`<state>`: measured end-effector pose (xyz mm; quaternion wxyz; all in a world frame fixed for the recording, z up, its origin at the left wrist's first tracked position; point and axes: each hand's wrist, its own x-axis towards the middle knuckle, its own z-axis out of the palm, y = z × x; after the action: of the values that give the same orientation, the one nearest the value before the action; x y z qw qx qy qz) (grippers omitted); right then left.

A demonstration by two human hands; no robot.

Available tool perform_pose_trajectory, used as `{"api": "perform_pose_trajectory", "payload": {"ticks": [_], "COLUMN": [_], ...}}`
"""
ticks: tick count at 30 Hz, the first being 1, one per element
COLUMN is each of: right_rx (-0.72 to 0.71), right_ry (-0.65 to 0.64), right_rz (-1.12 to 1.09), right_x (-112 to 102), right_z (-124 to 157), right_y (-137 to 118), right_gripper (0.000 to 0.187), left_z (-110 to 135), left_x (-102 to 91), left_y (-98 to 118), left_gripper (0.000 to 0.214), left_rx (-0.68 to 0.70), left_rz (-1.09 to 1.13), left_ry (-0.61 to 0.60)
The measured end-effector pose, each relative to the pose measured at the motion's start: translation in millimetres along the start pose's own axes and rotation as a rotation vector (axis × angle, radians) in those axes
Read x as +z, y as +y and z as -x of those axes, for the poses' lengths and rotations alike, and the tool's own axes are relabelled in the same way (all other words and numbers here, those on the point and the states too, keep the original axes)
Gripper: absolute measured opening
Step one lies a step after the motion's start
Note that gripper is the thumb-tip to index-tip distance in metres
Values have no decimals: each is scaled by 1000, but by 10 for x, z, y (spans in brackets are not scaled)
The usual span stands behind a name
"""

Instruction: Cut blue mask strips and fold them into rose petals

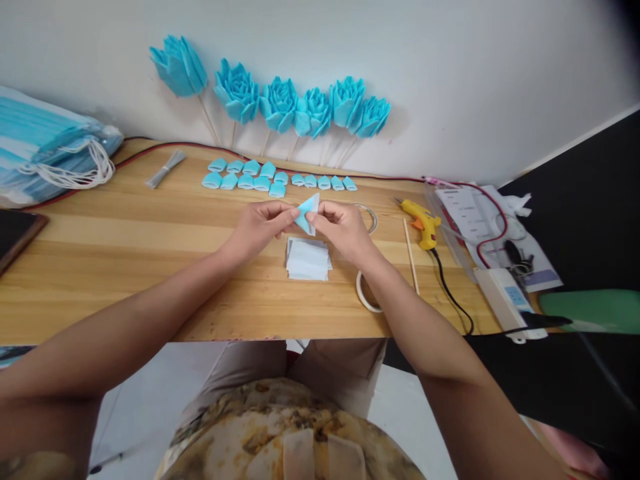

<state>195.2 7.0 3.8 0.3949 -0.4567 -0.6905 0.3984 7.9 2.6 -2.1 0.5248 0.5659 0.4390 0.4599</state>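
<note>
My left hand (260, 227) and my right hand (343, 227) meet above the wooden table (125, 267), both pinching a small folded light-blue fabric piece (307, 212). Just below them lies a stack of pale blue cut squares (307, 260). Beyond my hands, several folded blue petals (260, 177) lie in rows on the table. Several finished blue fabric flowers (280, 103) on sticks lean against the white wall.
A yellow glue gun (424, 222) with a black cord lies to the right, beside a thin wooden stick (411, 257). A tape roll (364, 293) sits by my right wrist. A pack of blue face masks (45, 150) lies far left. A white power strip (505, 300) is at the right edge.
</note>
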Motion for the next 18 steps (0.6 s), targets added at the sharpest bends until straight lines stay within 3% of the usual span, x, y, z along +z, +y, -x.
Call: {"api": "perform_pose_trajectory", "payload": {"ticks": [12,18], "right_rx": [-11,-121], "right_ry": [8,35], "right_rz": [30,-31], "right_x": [10,-45], "right_z": [0,-22], "right_y": [-14,-7], "right_gripper": [30,20], "left_z": [22,-20], "left_x": [-4,-28], "left_y": [18,-22], "left_gripper": [31,31], "left_rx": [4,-33], "left_rz": [-154,39], "left_ry": [-76,-78]}}
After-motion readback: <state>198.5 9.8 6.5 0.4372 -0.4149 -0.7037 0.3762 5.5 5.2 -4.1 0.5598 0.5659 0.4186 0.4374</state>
